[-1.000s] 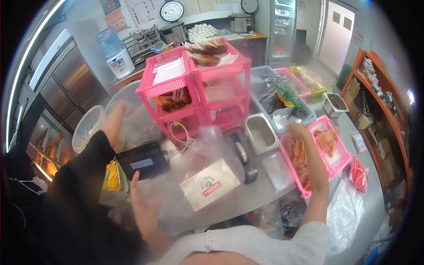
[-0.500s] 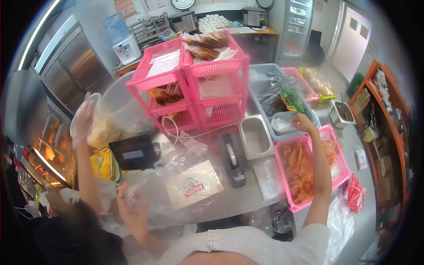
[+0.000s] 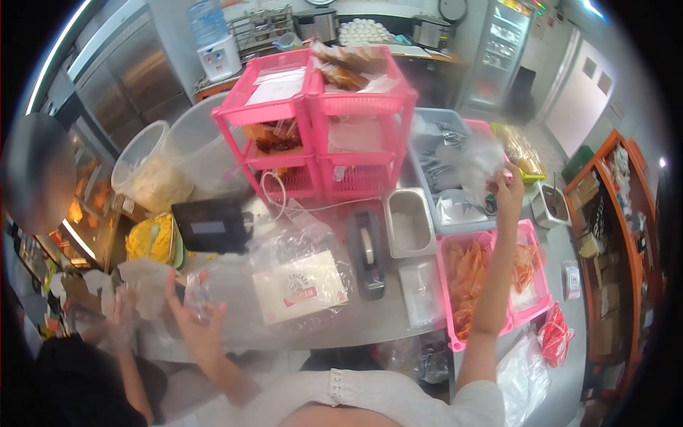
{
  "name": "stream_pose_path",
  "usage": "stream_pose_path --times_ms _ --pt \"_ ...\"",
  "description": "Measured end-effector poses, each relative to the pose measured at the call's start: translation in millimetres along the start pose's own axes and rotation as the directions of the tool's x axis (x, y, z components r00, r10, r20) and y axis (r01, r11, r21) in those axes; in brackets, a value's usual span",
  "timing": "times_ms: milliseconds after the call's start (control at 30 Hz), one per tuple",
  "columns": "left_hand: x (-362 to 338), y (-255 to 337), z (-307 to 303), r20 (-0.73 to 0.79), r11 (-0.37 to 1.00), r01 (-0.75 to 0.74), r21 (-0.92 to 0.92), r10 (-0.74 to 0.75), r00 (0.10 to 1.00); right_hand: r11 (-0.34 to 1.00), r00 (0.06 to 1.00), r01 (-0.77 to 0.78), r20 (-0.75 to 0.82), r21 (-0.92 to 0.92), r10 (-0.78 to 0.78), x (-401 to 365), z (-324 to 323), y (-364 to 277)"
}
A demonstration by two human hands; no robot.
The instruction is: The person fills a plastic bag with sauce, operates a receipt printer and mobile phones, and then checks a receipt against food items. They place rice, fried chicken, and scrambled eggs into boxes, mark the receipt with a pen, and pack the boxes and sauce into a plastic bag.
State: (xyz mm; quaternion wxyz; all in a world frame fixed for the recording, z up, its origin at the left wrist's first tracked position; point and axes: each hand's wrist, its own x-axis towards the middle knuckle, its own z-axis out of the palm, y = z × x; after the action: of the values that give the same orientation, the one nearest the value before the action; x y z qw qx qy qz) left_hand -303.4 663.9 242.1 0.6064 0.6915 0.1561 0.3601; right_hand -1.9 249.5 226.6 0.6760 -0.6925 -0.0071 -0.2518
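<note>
My left hand [image 3: 199, 327] is at the near left of the counter, index finger and thumb apart. Crumpled clear plastic [image 3: 203, 295] lies between its fingers; whatever is inside it cannot be made out. Beside that hand, a printed chicken box [image 3: 302, 288] sits in a clear plastic bag on the counter. My right hand [image 3: 505, 188] is raised over the right edge of the grey tub [image 3: 466, 229], its fingers closed on a blurred, whitish clear plastic bag [image 3: 478, 167]. Dark utensils [image 3: 437, 167] show inside the tub.
A pink rack [image 3: 309, 107] with wrapped food stands ahead. A tape dispenser [image 3: 370, 263] and steel pan [image 3: 410, 224] sit centrally. Pink baskets [image 3: 448, 313] hold orange packets under my right arm. At left, a co-worker's gloved hand [image 3: 122, 313] is near a yellow-filled container [image 3: 151, 242].
My right hand has risen from the tub with the plastic; the black and green packaging no longer covers the utensils. The co-worker's hand has come down from the clear bucket.
</note>
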Motion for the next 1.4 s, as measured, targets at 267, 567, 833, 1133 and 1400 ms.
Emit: stream_pose_path --times_ms 267,567,833,1133,1400 --pt "7.5 9.2 -0.6 0.282 0.99 -0.021 -0.136 0.059 0.958 0.907 0.027 0.347 0.965 0.236 -0.262 -258.5 240.2 -72.1" --pt "-10.9 27.9 -74.8 0.198 0.761 -0.085 0.643 -0.058 0.978 0.476 -0.41 0.705 0.85 0.526 -0.331 -287.6 261.0 -26.4" --pt "-10.8 -20.5 -67.4 0.117 0.98 0.071 -0.186 -0.05 0.992 0.301 -0.133 0.951 0.791 -0.066 0.597 -174.7 123.2 -191.5" --pt "-5.8 -15.7 36.2 0.251 0.618 -0.728 -0.295 0.786 0.565 0.752 0.164 0.64 0.927 0.161 -0.338 -243.9 97.4 -181.2" --pt "-46.6 -55.3 69.7 0.849 0.93 -0.357 -0.085 0.255 0.463 0.856 0.784 0.489 0.347 0.166 -0.515 -288.0 91.1 -107.0"
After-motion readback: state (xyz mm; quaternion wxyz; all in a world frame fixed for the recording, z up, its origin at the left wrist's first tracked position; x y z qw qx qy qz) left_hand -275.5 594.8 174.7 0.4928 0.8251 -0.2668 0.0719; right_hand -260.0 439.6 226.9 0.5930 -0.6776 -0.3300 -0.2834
